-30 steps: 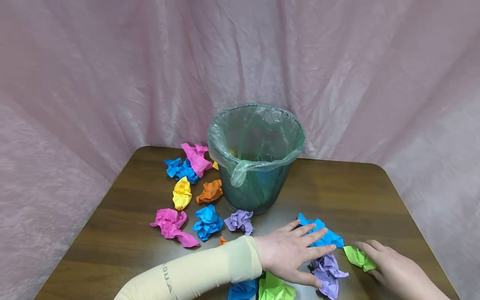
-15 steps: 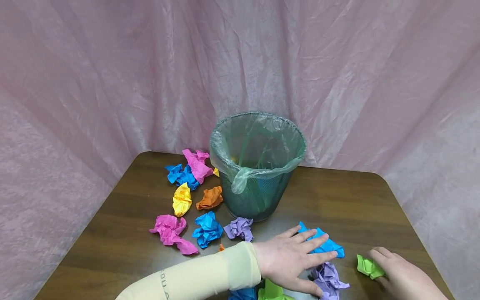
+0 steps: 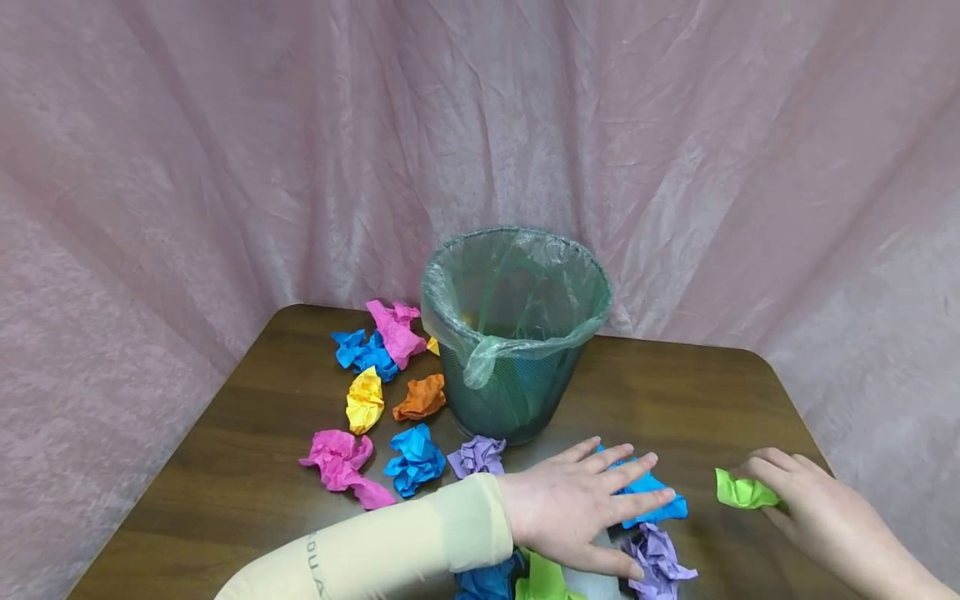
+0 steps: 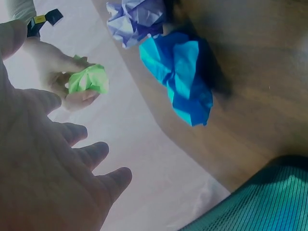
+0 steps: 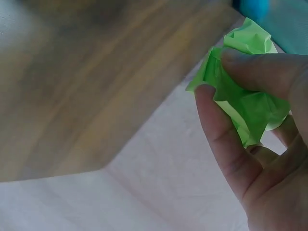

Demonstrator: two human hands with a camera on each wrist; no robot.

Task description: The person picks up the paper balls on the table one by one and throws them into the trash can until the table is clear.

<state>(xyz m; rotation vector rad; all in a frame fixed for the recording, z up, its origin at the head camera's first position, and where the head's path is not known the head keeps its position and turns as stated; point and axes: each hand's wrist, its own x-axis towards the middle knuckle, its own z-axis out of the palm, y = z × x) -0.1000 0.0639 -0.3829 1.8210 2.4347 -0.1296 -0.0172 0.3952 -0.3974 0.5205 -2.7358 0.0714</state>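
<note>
My right hand (image 3: 825, 504) pinches a crumpled ball of light green paper (image 3: 742, 490) between thumb and fingers, raised at the table's right side. The right wrist view shows the thumb and fingertips pressed into the green paper (image 5: 245, 96). With fingers spread and straight, my left hand (image 3: 577, 507) hovers over the table and holds nothing. Beyond its fingertips lies a blue crumpled paper (image 3: 652, 498), partly covered by them in the head view. A purple crumpled paper (image 3: 658, 562) sits just right of the left thumb.
A mesh wastebasket (image 3: 498, 404) with a translucent green liner stands at the back middle. Left of it lie several crumpled papers, among them pink (image 3: 341, 461), yellow (image 3: 365, 400) and orange (image 3: 420, 397). Another green paper (image 3: 542, 579) is partly hidden under my left arm.
My right hand has moved rightward and up with the green paper, away from the blue one. The left hand has stayed nearly in place. The head view has tilted slightly upward.
</note>
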